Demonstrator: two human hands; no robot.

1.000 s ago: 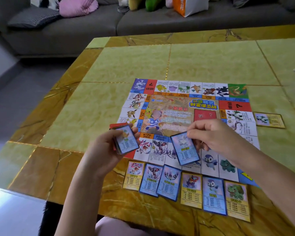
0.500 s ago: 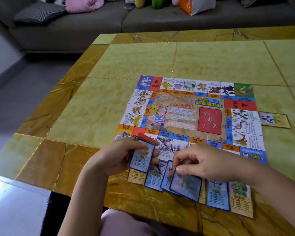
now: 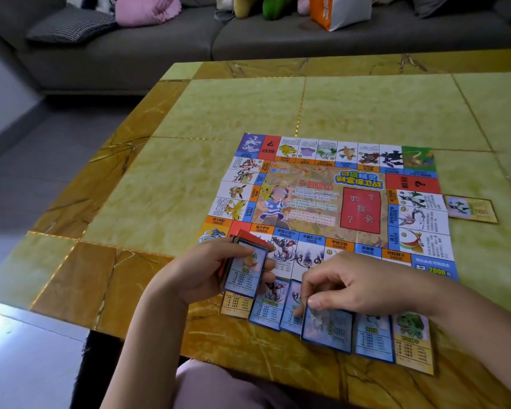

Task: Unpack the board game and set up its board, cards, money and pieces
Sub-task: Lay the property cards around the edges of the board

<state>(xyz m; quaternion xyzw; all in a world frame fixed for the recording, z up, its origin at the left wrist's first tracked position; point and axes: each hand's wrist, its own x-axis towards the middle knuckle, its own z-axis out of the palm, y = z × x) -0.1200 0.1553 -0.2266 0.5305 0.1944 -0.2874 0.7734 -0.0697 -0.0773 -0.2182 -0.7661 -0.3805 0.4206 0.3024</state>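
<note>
Home lvg rm: sofa [image 3: 160, 51], cushions [image 3: 146, 8].

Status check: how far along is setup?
Done: board lies unfolded on the table, card row along its near edge, single card beside its right edge. In hand: right hand pinches a blue card at the row; left hand holds the deck. Left: rest of the deck; no money or pieces visible.

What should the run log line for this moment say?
step: laying cards | left hand: holds card deck | right hand: pinches blue card at card row | board: unfolded on table
</note>
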